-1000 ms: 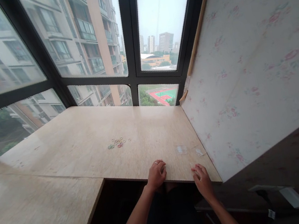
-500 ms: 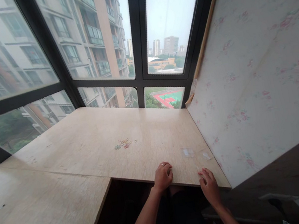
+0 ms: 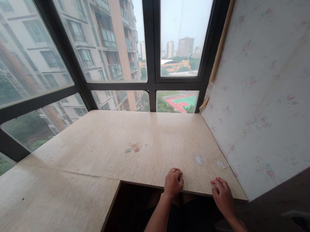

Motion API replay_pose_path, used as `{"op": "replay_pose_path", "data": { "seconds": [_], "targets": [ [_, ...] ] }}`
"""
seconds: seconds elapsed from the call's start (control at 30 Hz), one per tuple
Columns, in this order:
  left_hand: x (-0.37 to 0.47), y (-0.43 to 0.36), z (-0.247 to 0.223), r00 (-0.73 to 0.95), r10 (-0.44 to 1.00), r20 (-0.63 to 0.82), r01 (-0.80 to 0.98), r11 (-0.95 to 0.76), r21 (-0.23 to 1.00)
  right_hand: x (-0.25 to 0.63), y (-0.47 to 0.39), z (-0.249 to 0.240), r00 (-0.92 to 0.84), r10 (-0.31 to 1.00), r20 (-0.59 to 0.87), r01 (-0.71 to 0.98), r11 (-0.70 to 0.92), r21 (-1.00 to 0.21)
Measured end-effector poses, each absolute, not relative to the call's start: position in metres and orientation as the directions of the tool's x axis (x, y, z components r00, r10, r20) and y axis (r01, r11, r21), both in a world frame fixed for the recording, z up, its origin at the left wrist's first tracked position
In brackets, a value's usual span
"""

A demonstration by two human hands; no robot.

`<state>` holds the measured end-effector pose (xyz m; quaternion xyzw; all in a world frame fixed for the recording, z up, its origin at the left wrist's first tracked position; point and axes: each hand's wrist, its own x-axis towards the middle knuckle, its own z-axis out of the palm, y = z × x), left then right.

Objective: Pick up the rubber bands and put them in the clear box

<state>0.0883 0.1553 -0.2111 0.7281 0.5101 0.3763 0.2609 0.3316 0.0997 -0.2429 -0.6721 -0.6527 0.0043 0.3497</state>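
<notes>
Clear plastic (image 3: 220, 164) nr R hand (image 3: 222, 193), blurry

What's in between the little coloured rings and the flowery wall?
A see-through piece and another, maybe plastic, nearer the flowery wall than the rings. The head view shows them.

grey daylight, dark-framed windows (image 3: 149, 63), seemingly floral wallpaper (image 3: 275, 82).

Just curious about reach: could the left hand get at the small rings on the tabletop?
Probably yes: the left hand is at the near edge of the tabletop, the small rings lie farther in, and nothing stands between them.
</notes>
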Motion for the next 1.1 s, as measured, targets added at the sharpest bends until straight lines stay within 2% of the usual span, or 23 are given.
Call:
{"op": "replay_pose_path", "data": {
  "seconds": [0.3, 0.47, 0.73, 0.9, 1.1],
  "targets": [
    [0.09, 0.156, -0.212, 0.195, 0.938, 0.287, 0.568, -0.346, 0.747, 0.33, 0.114, -0.235, 0.129, 0.897, 0.423, 0.905, 0.068, -0.419],
    [0.089, 0.157, -0.211, 0.201, 0.94, 0.276, 0.574, -0.341, 0.745, 0.327, 0.126, -0.231, 0.177, 0.899, 0.4, 0.92, -0.007, -0.393],
    [0.088, 0.157, -0.211, 0.201, 0.943, 0.264, 0.572, -0.332, 0.75, 0.31, 0.124, -0.224, 0.215, 0.883, 0.418, 0.958, -0.107, -0.266],
    [0.089, 0.157, -0.211, 0.194, 0.948, 0.252, 0.579, -0.318, 0.751, 0.308, 0.122, -0.219, 0.179, 0.878, 0.443, 0.975, -0.099, -0.197],
    [0.09, 0.154, -0.207, 0.199, 0.951, 0.236, 0.585, -0.308, 0.75, 0.31, 0.118, -0.218, 0.108, 0.865, 0.491, 0.984, -0.023, -0.176]
  ]
}}
